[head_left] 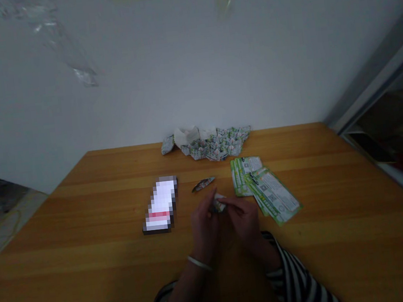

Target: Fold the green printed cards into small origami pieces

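My left hand (205, 222) and my right hand (243, 218) meet over the middle of the wooden table. Between their fingertips is a small folded piece of printed paper (219, 204), pinched from both sides; the fingers cover part of it. Just beyond my left hand lies a narrow folded paper piece (203, 184), dark and patterned. To the right of my right hand, green-and-white printed leaflets (276, 196) lie fanned and overlapping. Farther back, against the wall, rests a bumpy cluster of folded printed paper (218, 144), with some plain white paper at its left part.
A phone (160, 206) with a lit, blurred screen lies left of my hands on the wooden table (97, 219). A white wall (193, 75) with peeling tape borders the table's back edge. At the right side stands a frame (369, 104) with dark items behind it.
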Available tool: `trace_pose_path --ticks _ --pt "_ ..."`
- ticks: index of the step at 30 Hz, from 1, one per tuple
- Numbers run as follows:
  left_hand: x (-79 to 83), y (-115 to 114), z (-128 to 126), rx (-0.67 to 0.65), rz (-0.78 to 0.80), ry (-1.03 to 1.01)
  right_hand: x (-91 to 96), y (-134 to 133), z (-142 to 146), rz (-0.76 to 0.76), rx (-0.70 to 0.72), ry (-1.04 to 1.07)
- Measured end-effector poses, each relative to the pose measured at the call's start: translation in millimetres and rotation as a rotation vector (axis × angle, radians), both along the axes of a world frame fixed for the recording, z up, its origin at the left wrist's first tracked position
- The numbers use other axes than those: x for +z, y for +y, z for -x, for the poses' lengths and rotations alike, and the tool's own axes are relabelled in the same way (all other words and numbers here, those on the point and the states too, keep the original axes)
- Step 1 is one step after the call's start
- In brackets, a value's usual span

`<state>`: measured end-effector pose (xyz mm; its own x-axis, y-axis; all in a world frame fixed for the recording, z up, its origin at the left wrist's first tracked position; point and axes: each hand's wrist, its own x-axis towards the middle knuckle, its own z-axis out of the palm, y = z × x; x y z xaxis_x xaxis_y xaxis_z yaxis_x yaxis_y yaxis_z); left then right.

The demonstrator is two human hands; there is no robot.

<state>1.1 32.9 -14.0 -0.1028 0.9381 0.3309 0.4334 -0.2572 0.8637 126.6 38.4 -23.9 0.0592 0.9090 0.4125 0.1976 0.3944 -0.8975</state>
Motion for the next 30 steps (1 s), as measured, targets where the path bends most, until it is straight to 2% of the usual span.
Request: trace_pose_path --ticks 2,4,8,9,11,14,17,20,24,30 --pt "0.1 1 -1 0.022 0.041 -0.076 1.0 -1 1 0.030 -0.023 0.060" --pt "1.9 3 -1 -0.044 0.115 -0.203 1.6 -1 1 0.051 -0.049 0.084" --pt "12.0 7 2 -0.380 0.361 -0.647 2.0 2 -4 0.064 -0.145 0.118" --pt "15.1 8 2 -0.425 0.417 -0.750 2.1 3 -6 0.057 -0.167 0.128" --pt "20.0 10 3 -0.383 0.517 -0.886 2.6 4 -8 0.025 -0.173 0.134" --pt "22.8 11 2 -0.269 0.619 -0.899 2.9 2 -7 -0.055 -0.105 0.103" --pt "23.1 11 2 -0.253 0.620 -0.854 1.4 0 -6 -0.085 -0.059 0.070" --pt "24.0 9 1 -0.232 0.619 -0.931 1.0 0 -5 -0.058 -0.038 0.066" --pt "22.3 8 3 -0.129 0.617 -1.012 7.8 0 -2 0.088 0.031 0.144" --pt "19.4 10 5 -0.030 0.504 -0.738 10.1 5 3 0.397 0.147 0.399"
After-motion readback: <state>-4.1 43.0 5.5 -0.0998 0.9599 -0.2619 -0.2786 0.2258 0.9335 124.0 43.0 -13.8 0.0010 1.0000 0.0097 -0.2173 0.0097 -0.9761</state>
